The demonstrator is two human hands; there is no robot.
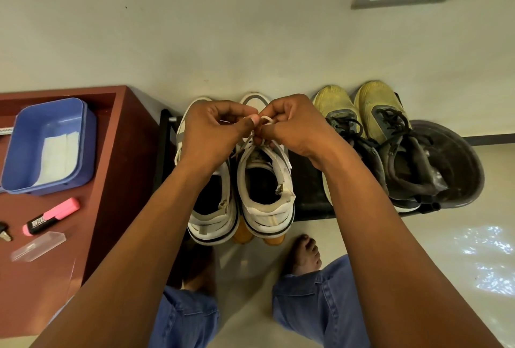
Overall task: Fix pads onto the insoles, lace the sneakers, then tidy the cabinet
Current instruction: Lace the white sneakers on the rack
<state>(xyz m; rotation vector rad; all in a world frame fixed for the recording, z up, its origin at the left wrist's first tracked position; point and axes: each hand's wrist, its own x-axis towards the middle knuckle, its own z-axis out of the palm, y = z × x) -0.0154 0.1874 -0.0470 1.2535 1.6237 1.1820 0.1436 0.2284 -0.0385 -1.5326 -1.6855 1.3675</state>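
Note:
Two white sneakers stand side by side on a black shoe rack (309,191), toes toward the wall. Over the right white sneaker (267,197), my left hand (214,130) and my right hand (292,124) meet, each pinching a part of its white lace (266,120). A small loop of lace shows between my fingertips, and loose lace ends trail down toward the tongue. The left white sneaker (209,208) is partly hidden under my left forearm.
A pair of yellow and grey sneakers (370,124) sits to the right on the rack, next to a dark round basin (459,169). At left a brown cabinet top (111,152) bears a blue tub (47,144) with white pads, a pink highlighter (51,216) and a clear plastic case (37,246). My bare feet stand below the rack.

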